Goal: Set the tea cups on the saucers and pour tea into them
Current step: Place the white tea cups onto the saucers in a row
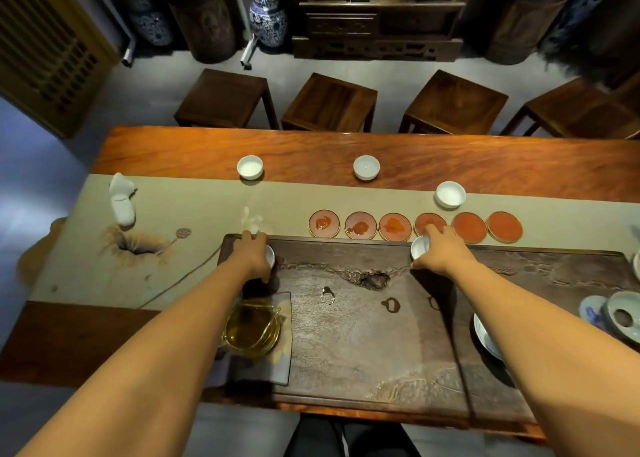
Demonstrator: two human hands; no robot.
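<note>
Several round red saucers lie in a row on the beige runner, just beyond the dark tea tray. Three white cups stand loose: one at the far left, one in the middle, one near the row's right end. My left hand grips a white cup at the tray's far left corner. My right hand holds another white cup at the tray's far edge, fingers reaching over the fourth saucer. A glass pitcher of yellow tea sits on a cloth under my left forearm.
A white folded cloth or ornament stands at the runner's left. Blue-and-white porcelain pieces and a plate sit at the tray's right. Several wooden stools line the table's far side.
</note>
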